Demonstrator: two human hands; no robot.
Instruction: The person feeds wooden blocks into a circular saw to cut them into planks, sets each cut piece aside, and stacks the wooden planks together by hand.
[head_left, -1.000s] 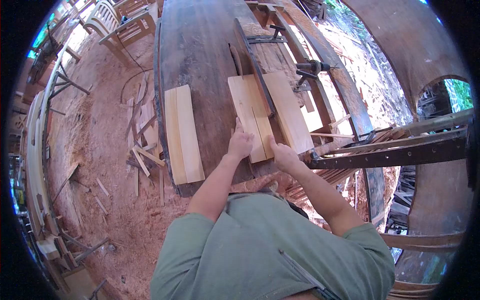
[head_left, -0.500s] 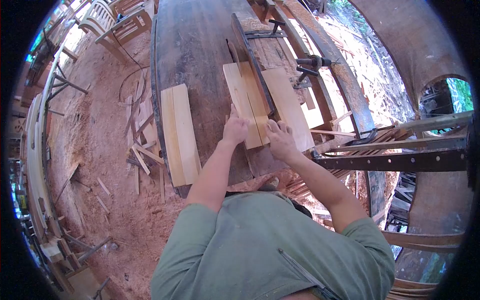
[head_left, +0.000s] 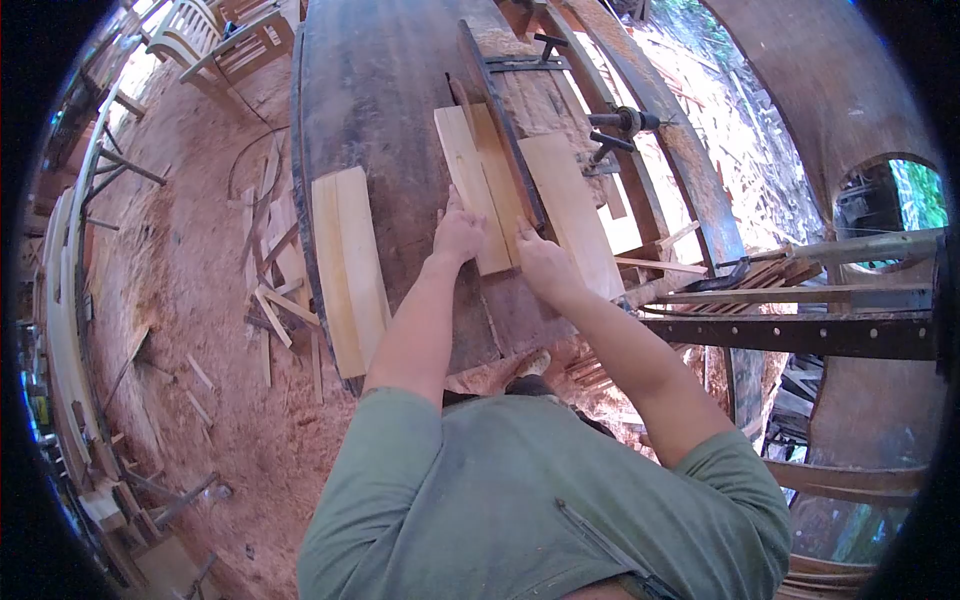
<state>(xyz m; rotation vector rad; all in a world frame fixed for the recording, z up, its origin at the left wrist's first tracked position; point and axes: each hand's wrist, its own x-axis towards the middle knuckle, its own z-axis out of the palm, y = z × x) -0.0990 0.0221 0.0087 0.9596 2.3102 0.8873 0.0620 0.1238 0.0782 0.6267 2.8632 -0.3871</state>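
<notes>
A pale wooden board lies against the long dark fence of a saw table. A dark line runs lengthwise through the board, dividing a lighter strip from a yellower one. My left hand presses on the board's left edge, its index finger stretched forward along it. At the board's near right corner, beside the fence's end, my right hand has its fingers bent against the wood. A thin dark upright edge, perhaps a blade, shows just beyond the board's far end.
Another pale board lies right of the fence. Boards lie side by side at the table's left edge. Clamp handles stick out on the right. Wood offcuts litter the sawdust-covered ground, and a chair stands far left.
Both hands and the board have moved forward along the fence, toward the table's far end. My right hand's fingers have drawn closer to the board's edge. The view has shifted slightly.
</notes>
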